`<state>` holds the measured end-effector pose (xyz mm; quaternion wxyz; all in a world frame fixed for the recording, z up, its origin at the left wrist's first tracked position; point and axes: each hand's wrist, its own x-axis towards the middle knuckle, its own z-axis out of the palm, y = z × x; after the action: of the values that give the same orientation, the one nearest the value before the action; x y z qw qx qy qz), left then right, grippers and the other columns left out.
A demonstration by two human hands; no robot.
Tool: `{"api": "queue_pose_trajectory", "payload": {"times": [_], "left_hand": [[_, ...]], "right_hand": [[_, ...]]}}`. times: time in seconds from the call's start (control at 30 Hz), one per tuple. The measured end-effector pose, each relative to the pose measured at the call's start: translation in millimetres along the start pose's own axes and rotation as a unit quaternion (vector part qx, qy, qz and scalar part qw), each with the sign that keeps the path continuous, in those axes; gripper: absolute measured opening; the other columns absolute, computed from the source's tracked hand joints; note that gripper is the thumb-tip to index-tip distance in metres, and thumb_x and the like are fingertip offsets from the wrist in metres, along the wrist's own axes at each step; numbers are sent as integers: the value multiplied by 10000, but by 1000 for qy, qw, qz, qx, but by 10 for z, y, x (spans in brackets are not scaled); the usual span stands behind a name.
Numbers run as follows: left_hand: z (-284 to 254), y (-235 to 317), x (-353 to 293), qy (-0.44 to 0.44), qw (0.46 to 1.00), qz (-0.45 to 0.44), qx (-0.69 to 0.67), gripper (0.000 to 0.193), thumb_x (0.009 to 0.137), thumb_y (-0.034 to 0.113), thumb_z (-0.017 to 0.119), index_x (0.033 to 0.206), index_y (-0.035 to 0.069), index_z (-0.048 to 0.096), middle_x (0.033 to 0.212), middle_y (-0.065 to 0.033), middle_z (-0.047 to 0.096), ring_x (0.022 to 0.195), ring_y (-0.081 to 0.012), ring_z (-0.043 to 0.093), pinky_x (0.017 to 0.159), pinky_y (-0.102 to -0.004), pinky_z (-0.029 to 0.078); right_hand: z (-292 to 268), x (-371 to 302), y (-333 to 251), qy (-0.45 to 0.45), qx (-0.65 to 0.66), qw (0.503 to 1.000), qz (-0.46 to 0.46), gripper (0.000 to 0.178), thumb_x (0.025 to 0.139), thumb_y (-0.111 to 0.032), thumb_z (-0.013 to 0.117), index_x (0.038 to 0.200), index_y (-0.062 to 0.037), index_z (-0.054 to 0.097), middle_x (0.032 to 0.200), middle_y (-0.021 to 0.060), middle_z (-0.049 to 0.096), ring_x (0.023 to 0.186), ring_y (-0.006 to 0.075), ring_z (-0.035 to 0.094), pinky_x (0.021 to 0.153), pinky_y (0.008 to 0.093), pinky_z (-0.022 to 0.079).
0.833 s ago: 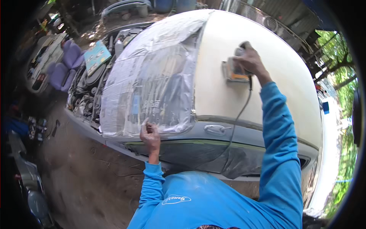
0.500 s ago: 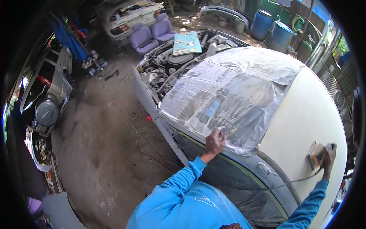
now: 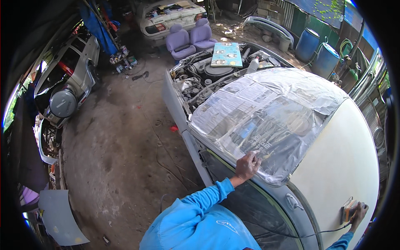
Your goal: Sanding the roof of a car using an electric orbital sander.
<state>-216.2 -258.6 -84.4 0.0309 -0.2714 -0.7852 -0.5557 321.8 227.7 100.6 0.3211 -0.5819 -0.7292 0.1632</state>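
Note:
My right hand (image 3: pixel 359 212) is wrapped round a power sander (image 3: pixel 349 209), a small grey and orange tool. It sits against the cream-white car roof (image 3: pixel 333 166), and its dark cord (image 3: pixel 310 236) trails left across the roof edge and side window. My left hand (image 3: pixel 248 166), dusty on the fingers, rests by the lower corner of the windshield with its fingers curled in; whatever they may hold is hidden. Newspaper and clear plastic sheeting (image 3: pixel 254 108) cover the windshield. Below the roof edge is a grey door handle (image 3: pixel 293 201).
Ahead lies the open engine bay (image 3: pixel 200 79) with a patterned board (image 3: pixel 227 54) on it. Two purple seats (image 3: pixel 182 41), a white car (image 3: pixel 171 21) and blue barrels (image 3: pixel 325 60) stand beyond. At left are another vehicle (image 3: pixel 68 79) and a loose grey panel (image 3: pixel 62 216); a hose (image 3: pixel 160 152) crosses the floor.
My view has swung, so the scene sits farther right and lower. My right hand has brought the sander nearer to me along the roof. The left hand stays by the windshield corner.

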Motion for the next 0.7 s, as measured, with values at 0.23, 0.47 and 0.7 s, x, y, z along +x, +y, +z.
{"api": "queue_pose_trajectory", "payload": {"times": [0.23,0.47,0.7], "left_hand": [[-17,-3,-7,-10,1000,14,-5,315,869,173,729,1161,72,667,781,-87,626,693,-295,659,636,-411,532],[-23,10,-3,4,1000,10,-4,316,869,174,729,1167,87,671,794,-89,628,696,-307,656,638,-412,533],[28,-89,-36,-5,1000,11,11,307,898,210,702,1178,90,663,821,-106,645,736,-324,672,663,-439,535]], "right_hand": [[445,142,-502,-90,77,992,-46,218,900,-140,612,1043,-52,473,870,61,498,749,177,526,676,320,474],[1216,203,-1385,-144,142,977,-73,288,841,-58,613,1090,-39,469,925,73,499,791,170,505,693,313,473],[2081,-18,-2336,-128,252,947,-151,374,810,-110,697,1084,81,528,969,67,614,933,185,587,789,356,520]]}}
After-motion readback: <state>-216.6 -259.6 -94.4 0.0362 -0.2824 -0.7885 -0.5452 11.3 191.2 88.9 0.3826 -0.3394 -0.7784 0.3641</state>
